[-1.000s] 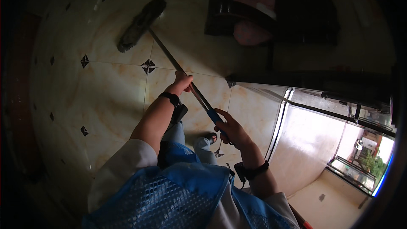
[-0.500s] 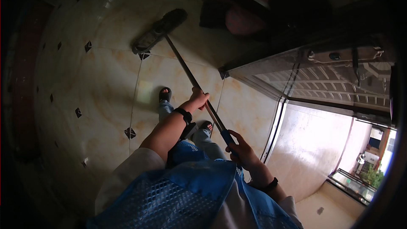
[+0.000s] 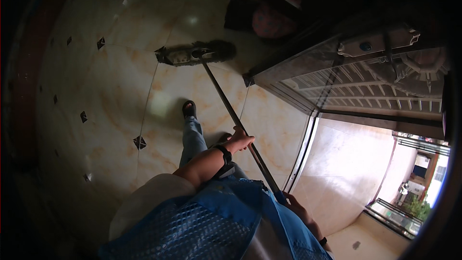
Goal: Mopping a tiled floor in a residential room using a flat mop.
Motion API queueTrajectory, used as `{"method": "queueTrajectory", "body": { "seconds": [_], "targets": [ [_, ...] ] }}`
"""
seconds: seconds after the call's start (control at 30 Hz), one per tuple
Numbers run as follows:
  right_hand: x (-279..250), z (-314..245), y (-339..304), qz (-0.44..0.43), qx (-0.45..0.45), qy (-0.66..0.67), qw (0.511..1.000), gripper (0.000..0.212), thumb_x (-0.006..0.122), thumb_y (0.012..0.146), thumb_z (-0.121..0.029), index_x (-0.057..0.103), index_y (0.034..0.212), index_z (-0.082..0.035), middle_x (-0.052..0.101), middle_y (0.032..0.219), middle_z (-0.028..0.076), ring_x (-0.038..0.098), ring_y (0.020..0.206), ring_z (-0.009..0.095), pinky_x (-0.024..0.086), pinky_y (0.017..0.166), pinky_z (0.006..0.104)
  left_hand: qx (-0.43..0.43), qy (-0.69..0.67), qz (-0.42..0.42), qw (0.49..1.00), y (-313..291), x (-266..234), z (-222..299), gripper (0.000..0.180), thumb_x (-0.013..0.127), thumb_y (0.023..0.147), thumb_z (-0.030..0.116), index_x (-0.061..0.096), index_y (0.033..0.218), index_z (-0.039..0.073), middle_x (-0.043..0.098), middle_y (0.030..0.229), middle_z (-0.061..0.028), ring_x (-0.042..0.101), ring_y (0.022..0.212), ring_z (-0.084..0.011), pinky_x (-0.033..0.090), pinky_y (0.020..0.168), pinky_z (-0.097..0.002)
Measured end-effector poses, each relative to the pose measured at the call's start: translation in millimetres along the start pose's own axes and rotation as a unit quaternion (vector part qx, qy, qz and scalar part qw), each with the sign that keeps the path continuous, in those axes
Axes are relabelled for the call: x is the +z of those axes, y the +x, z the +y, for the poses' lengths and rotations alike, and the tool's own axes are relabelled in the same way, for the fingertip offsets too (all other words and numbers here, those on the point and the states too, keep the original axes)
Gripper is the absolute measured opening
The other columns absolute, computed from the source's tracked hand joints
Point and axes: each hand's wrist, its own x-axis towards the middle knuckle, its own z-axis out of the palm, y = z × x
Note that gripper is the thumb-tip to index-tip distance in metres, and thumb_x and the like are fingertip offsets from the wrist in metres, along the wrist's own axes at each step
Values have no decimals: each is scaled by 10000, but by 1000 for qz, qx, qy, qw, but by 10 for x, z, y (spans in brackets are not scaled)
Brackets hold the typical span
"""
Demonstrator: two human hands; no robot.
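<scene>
A flat dust mop (image 3: 224,97) slants across the middle, its long metal pole running from my body up to a wide, fluffy grey head (image 3: 221,50) lying on the tiled floor (image 3: 173,91). Around the middle of the pole my left hand (image 3: 240,138) is closed, a black band on its wrist. Lower down, close to my right side, my right hand (image 3: 294,204) grips the blue handle end (image 3: 279,195); the blue apron partly hides it.
My sandalled foot (image 3: 189,109) stands below the mop head. To the right are a door sill (image 3: 302,154) and an ornate metal door (image 3: 380,43), with a bright paved area (image 3: 346,159) beyond. A dark piece of furniture with a pink patterned cloth (image 3: 274,21) is at the top.
The mop head has come nearer and to the right, turning more level. Both my hands have drawn back toward my body and right with the pole.
</scene>
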Motion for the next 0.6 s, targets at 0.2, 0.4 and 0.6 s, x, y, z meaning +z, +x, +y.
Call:
{"method": "queueTrajectory", "body": {
  "seconds": [0.2,0.4,0.6],
  "targets": [
    [183,-27,51,-22,-60,-60,996,498,467,925,-157,272,1373,-60,474,1262,138,456,1175,207,344,993,306,4,-18,10,1000,-154,-176,51,708,638,691,149,118,1025,-194,557,626,-156,551,426,-192,446,334,-300],
    [708,-192,350,35,-131,-213,968,493,464,926,-147,274,1372,-57,476,1261,133,472,1154,198,359,978,302,-19,-30,6,999,141,-671,399,598,635,671,99,180,992,-117,549,629,-144,539,433,-188,447,343,-285],
    [1285,-848,690,27,-68,-30,997,451,471,912,-128,341,1342,-79,579,832,56,519,660,96,418,586,206,0,-55,39,998,510,-1283,916,541,639,652,85,236,948,-119,547,639,-149,566,447,-208,465,353,-287]
  ]
}}
